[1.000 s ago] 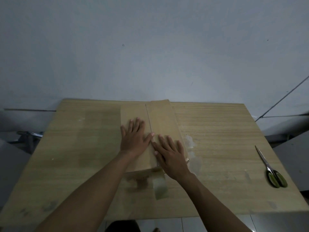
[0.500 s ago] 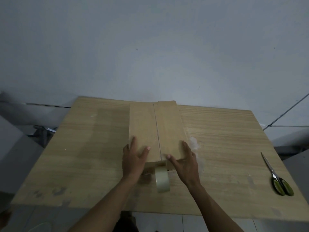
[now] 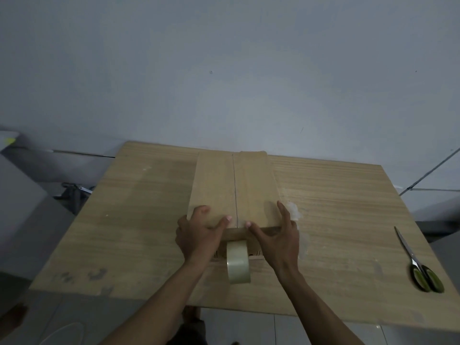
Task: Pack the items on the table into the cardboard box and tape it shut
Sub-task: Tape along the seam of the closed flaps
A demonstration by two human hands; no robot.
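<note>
My left hand [image 3: 199, 232] is clamped over the near left corner of the cardboard box [image 3: 214, 185], fingers curled onto the top and thumb pressing just left of the centre seam. My right hand [image 3: 278, 236] grips the near right corner, with its thumb just right of the seam and its fingers lying along the right edge. The hands are apart, the thumbs nearly meeting across the seam.

A second ago both palms lay flat on the flaps, further from me. They have since drawn back to the near edge. The box is closed and sits mid-table, as before.

The tape roll [image 3: 237, 261] stands on edge against the box's near face, between my wrists, unmoved. The scissors [image 3: 423, 270] lie well apart at the right of the table [image 3: 124, 220], also unmoved.
</note>
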